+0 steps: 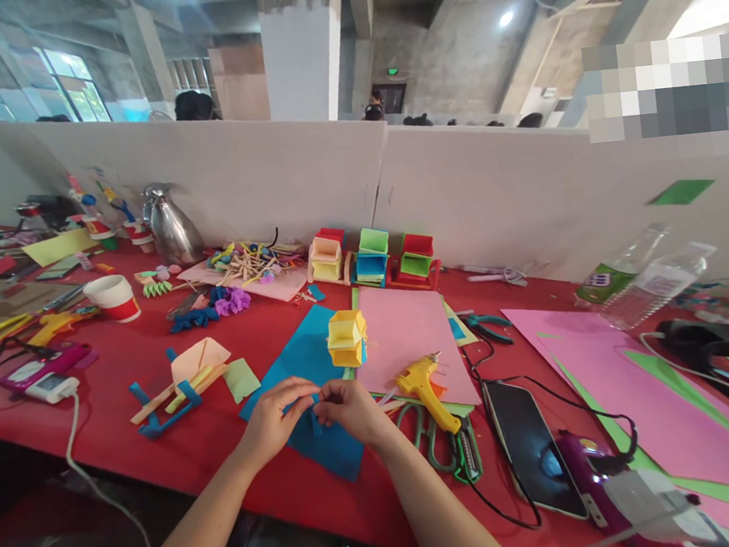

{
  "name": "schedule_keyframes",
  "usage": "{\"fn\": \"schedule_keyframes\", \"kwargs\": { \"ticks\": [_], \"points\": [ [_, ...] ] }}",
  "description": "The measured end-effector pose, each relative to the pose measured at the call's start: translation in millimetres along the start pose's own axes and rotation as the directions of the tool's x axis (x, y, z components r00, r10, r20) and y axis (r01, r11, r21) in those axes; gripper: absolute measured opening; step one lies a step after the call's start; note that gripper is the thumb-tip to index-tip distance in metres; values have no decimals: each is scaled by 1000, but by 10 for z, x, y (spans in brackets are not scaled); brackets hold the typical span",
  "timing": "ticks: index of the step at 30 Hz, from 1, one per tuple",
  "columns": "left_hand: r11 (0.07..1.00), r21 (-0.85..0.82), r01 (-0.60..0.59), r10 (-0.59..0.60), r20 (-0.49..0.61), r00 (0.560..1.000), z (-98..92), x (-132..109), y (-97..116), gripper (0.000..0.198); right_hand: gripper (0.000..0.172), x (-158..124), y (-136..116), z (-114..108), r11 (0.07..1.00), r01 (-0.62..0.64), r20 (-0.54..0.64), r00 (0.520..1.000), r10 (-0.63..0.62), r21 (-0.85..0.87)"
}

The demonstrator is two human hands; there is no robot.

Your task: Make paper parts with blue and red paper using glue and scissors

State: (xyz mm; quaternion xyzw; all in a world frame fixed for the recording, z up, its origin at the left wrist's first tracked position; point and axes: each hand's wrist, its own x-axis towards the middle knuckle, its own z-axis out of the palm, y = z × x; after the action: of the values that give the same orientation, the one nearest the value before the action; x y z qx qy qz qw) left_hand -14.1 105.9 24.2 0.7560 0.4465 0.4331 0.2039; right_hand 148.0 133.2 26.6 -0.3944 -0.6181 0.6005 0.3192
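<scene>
Both my hands meet over a blue paper sheet [331, 457] near the front of the red table. My left hand [286, 412] pinches one end of a small blue paper strip [316, 423]. My right hand [350, 408] has its fingers closed on the same strip, close to the left fingertips. Part of the strip is hidden by the fingers. Just beyond my hands stands a yellow folded paper piece [346, 339]. To the right of my right hand lie a yellow glue gun [427, 388], green-handled scissors [424, 440] and a green utility knife [467, 451].
Three paper wheels on stands, one of them green and blue [372, 255], line the partition [490, 175]. A phone [532, 446] with cables lies at right, near pink paper [639, 385] and plastic bottles [653, 289]. At left are a blue-and-wood frame [169, 404], a paper cup [113, 299] and a metal jug [172, 227].
</scene>
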Motion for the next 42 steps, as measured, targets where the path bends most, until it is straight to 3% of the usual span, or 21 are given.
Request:
{"fn": "schedule_keyframes", "kwargs": {
  "ticks": [6, 11, 15, 17, 20, 22, 24, 27, 31, 34, 38, 42],
  "points": [
    [1000, 12, 19, -19, -68, 998, 64, 37, -79, 20, 15, -17, -35, -5, 1000, -15, -60, 998, 15, -9],
    [999, -25, 46, -47, -36, 998, 79, -4, -141, 20, 8, 20, 17, 51, 998, 9, -93, 996, -15, -56],
    [995, -60, 82, -83, -12, 996, 58, 8, -126, 20, 6, 11, -53, 54, 987, -4, -102, 995, -12, -161],
    [991, -87, 104, -105, -1, 995, 44, 9, -110, 21, 11, -94, -143, -47, 964, -13, -164, 986, -32, -264],
    [982, -137, 129, -128, 11, 992, 24, -10, -93, 24, 21, -396, -283, -313, 850, -26, -336, 924, -180, -526],
    [972, -184, 143, -140, 34, 990, 22, -27, -94, 26, 21, -620, -332, -477, 723, -149, -388, 905, -176, -675],
    [961, -221, 166, -157, 58, 986, 35, -40, -104, 37, 21, -780, -326, -554, 580, -213, -362, 920, -153, -787],
    [962, -194, 194, -180, 87, 980, 65, -45, -118, 53, 24, -825, -242, -497, 381, -207, -274, 953, -132, -901],
    [981, -111, 160, -147, 115, 982, 75, -43, -108, 33, 27, -686, -116, -338, 215, -245, -278, 951, -138, -945],
    [980, -104, 171, -162, 90, 983, 68, -44, -113, 36, 24, -633, -108, -293, 166, -183, -208, 967, -148, -969],
    [976, -120, 183, -171, 101, 980, 70, -52, -148, 44, 19, -647, -213, -234, 241, -62, -110, 975, -192, -968],
    [975, -126, 184, -172, 104, 980, 72, -64, -170, 45, 21, -548, -321, -41, 214, -91, -116, 988, -106, -973]
  ]
}}
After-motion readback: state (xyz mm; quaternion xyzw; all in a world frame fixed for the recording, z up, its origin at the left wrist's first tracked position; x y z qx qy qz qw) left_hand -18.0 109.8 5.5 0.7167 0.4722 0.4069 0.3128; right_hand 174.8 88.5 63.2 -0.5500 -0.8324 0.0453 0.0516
